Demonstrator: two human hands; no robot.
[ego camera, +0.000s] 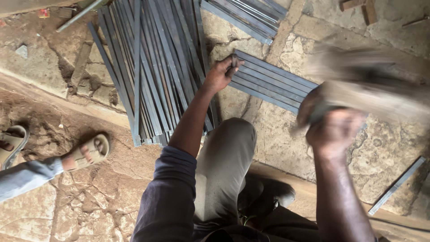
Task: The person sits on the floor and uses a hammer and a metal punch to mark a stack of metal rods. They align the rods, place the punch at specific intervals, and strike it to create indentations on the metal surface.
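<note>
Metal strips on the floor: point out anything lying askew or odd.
One lone strip lies apart at the lower right, angled away from the large pile. The tool in the right hand is motion-blurred, so its kind is unclear.

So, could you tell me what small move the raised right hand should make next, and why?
Probably bring the right hand and its blurred hammer-like tool down onto the small dark punch-like piece that the left hand holds against the short row of flat grey metal strips.
</note>
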